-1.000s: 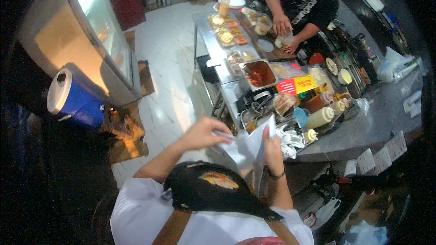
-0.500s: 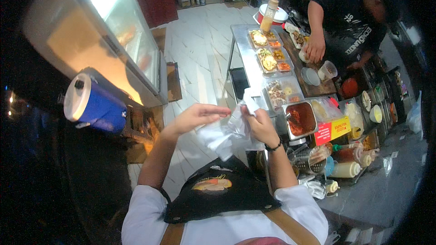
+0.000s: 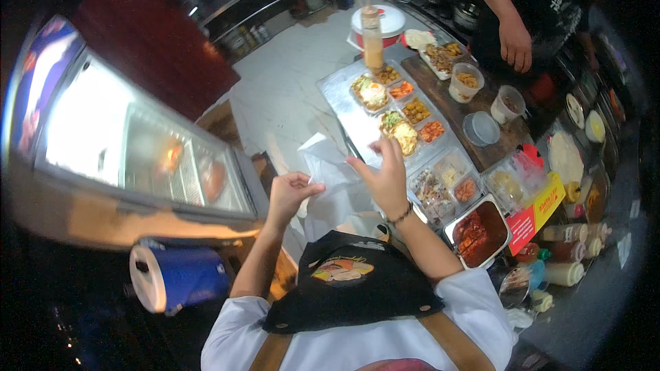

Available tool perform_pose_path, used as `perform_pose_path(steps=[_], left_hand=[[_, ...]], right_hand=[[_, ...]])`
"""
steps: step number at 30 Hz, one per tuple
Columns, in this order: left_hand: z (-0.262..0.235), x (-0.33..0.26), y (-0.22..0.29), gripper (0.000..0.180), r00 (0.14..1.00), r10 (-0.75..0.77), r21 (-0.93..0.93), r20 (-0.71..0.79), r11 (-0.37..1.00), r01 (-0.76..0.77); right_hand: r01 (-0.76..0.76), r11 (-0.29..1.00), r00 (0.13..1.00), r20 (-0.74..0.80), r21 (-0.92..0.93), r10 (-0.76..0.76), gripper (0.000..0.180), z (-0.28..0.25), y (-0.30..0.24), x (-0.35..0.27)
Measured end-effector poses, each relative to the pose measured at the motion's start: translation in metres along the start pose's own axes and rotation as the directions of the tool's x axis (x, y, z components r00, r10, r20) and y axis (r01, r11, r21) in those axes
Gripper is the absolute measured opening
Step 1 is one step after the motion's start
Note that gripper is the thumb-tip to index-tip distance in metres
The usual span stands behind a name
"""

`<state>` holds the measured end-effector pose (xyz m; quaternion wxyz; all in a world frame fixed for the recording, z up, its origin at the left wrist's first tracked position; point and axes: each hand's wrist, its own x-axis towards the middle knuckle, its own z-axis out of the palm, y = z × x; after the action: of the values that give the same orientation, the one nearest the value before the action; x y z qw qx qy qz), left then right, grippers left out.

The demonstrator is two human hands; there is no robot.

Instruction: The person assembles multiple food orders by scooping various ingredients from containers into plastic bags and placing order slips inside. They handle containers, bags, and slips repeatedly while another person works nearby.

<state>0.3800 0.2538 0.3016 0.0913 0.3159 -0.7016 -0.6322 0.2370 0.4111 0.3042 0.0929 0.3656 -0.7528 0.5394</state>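
A thin white plastic bag (image 3: 328, 182) hangs spread out in front of my apron. My left hand (image 3: 292, 196) is closed in a pinch on its left edge. At the bag's right side is my right hand (image 3: 385, 177), its thumb and fingers apart and nothing visibly gripped. Just beyond that hand, on the metal table (image 3: 337, 99), sit clear trays of food: one with a fried egg (image 3: 375, 93), another with a yellow egg topping (image 3: 404, 139), and a third tray (image 3: 433, 189) closer to me.
A metal pan of red sauce (image 3: 479, 233) and several squeeze bottles (image 3: 565, 273) stand on the right. A co-worker's hand (image 3: 514, 45) hangs over the wooden board (image 3: 440, 93) with its tubs. On the left are a lit display fridge (image 3: 158, 158) and a blue drink cooler (image 3: 182, 276).
The bag has gone from crumpled to spread out, with my left hand now pinching its edge. My view has turned. The co-worker's hand has let go of a tub.
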Motion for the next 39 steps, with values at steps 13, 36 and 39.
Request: perform_pose_path(steps=[13,36,39], left_hand=[[-0.022,0.215,-0.048,0.02,0.819,-0.036,0.032,0.573,0.999,0.021],[-0.057,0.277,-0.044,0.027,-0.203,-0.268,0.243,0.942,0.96,-0.14],[-0.04,0.347,-0.054,0.01,0.62,-0.354,0.455,0.7,0.891,-0.004]], right_hand=[[-0.326,0.111,0.649,0.137,0.939,0.748,0.009,0.056,0.038,-0.013],[-0.654,0.253,0.163,-0.194,0.713,0.967,0.026,0.09,0.02,-0.072],[-0.407,-0.096,0.456,0.293,0.909,0.841,0.036,0.121,-0.023,-0.072]])
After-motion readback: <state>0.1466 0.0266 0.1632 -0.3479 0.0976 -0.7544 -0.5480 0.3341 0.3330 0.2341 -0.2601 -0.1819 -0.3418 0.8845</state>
